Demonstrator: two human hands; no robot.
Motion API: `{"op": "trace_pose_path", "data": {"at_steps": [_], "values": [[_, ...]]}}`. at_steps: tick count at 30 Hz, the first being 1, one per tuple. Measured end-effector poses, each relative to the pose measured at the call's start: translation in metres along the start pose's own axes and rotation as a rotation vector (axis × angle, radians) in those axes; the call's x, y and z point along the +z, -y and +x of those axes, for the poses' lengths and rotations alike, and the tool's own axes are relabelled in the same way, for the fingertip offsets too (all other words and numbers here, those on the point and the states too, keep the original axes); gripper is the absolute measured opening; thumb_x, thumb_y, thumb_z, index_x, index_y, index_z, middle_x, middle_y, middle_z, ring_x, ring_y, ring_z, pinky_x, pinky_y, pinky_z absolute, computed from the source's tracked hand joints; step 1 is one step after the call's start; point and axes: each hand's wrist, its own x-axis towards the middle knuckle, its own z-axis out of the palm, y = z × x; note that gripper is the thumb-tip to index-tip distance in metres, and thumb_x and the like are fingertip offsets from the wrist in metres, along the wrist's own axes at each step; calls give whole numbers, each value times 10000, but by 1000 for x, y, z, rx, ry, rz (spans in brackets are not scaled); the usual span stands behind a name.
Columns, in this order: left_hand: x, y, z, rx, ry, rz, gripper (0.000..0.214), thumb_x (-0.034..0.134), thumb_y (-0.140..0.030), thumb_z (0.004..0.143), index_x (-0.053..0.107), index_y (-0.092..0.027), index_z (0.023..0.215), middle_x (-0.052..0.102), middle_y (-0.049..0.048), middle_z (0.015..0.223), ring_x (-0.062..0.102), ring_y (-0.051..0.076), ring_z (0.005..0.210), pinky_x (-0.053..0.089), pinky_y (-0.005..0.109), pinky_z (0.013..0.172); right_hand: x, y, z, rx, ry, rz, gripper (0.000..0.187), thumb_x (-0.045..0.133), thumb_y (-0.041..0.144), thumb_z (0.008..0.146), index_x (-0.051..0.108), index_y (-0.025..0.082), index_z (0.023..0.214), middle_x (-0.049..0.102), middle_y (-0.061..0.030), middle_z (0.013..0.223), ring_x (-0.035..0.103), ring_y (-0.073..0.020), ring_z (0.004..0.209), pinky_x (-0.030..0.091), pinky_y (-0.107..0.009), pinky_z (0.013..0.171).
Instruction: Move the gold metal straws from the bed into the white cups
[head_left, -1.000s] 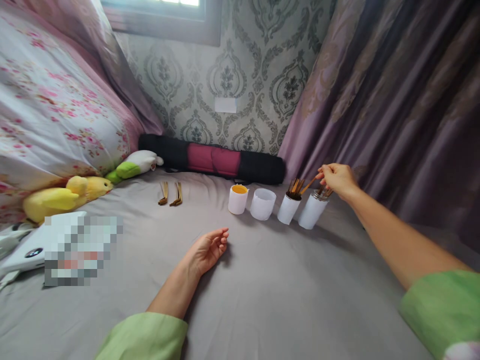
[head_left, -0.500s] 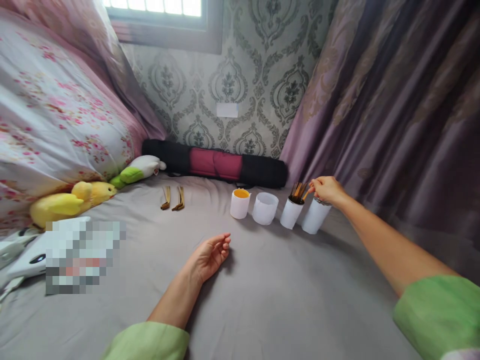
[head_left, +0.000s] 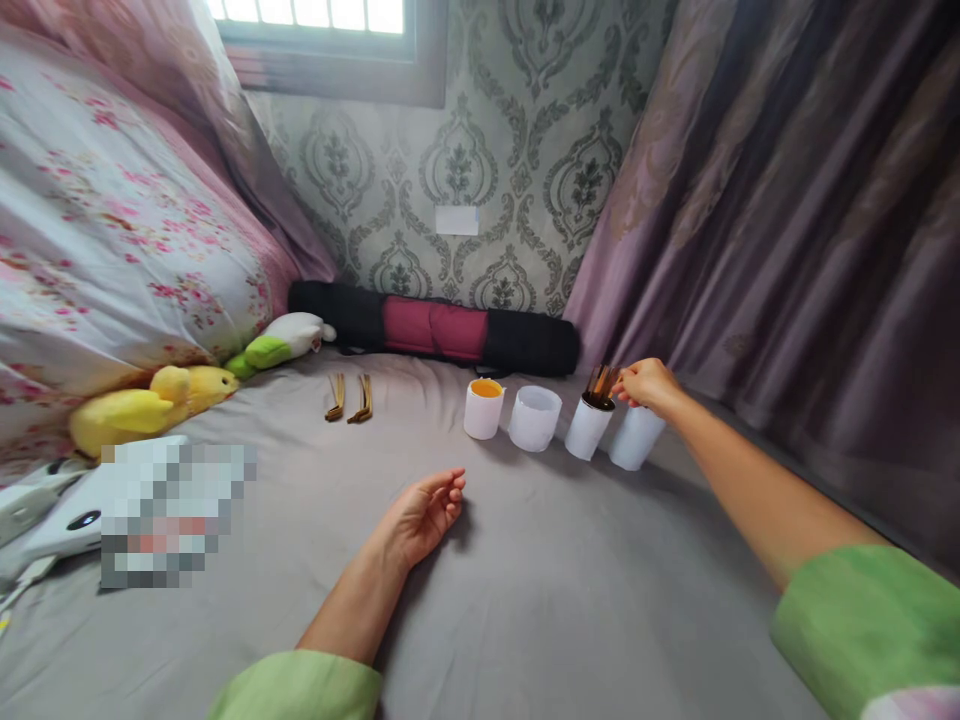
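Beside the stick-filled cup's rim (head_left: 597,406), right hand (head_left: 646,385).

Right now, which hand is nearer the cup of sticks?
The right hand, beside the sticks in the cup; the left hand is farther left, nearer the camera.

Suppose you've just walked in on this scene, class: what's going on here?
A person's right hand is at the thin brown sticks standing in the third white container from the left; whether it pinches one is too small to tell. The fourth white container stands to the right, partly hidden by that hand. The left hand is half curled over the grey sheet, holding nothing visible. Farther left lie two small brown bundles.
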Motion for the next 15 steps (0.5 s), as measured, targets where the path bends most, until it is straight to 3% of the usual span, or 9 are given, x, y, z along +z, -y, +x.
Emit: {"op": "trace_pose_path", "data": {"at_steps": [5, 11, 15], "values": [[0, 0, 1, -2, 1, -1, 160, 549, -52, 708, 560, -55, 867, 553, 39, 672, 498, 50, 496, 419, 141, 412, 3, 4, -6, 8, 23, 57, 199, 471, 141, 795, 546, 112, 613, 648, -84, 624, 520, -83, 381, 394, -183, 339], [-2, 1, 4, 5, 1, 6, 138, 539, -57, 720, 560, -59, 856, 553, 39, 670, 492, 47, 493, 414, 139, 410, -1, 5, -14, 14, 21, 101, 191, 476, 130, 788, 555, 101, 617, 638, -89, 580, 518, -90, 367, 394, -192, 341], [-1, 1, 2, 1, 16, 4, 137, 535, -53, 719, 559, -57, 854, 551, 36, 667, 490, 46, 491, 414, 140, 413, -8, 2, -17, -42, -58, 193, 212, 511, 164, 767, 569, 95, 575, 604, -73, 497, 452, -73, 311, 345, -187, 314]]}}
